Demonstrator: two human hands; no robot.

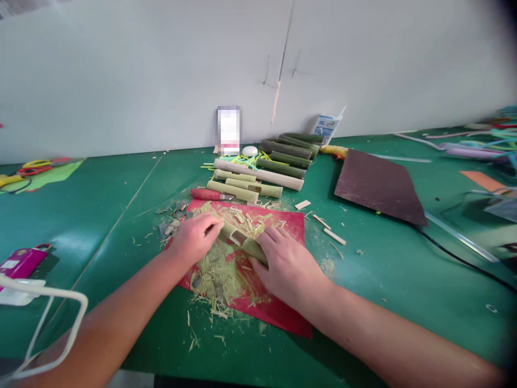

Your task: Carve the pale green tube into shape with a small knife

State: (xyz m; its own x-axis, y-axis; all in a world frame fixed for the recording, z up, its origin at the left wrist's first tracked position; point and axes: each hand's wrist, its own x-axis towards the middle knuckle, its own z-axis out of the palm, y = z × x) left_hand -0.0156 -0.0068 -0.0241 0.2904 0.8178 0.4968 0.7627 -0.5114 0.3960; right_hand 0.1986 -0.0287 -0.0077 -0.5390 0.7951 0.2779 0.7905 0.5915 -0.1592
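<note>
A pale green, notched bamboo tube (pixel 252 248) sits mid-frame, the right hand (pixel 287 262) wrapped round its lower-right end, the left hand (pixel 197 235) curled closed at its upper-left end. Seemingly the notch is being worked; the next move calls for steady ends. Upper right of centre, a blue-and-white carton's (pixel 326 127) print is unreadable.

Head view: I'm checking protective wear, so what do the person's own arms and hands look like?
The left hand and right hand are both ungloved. No sleeve shows on the left forearm or right forearm, and I see no watch or bracelet.
</note>
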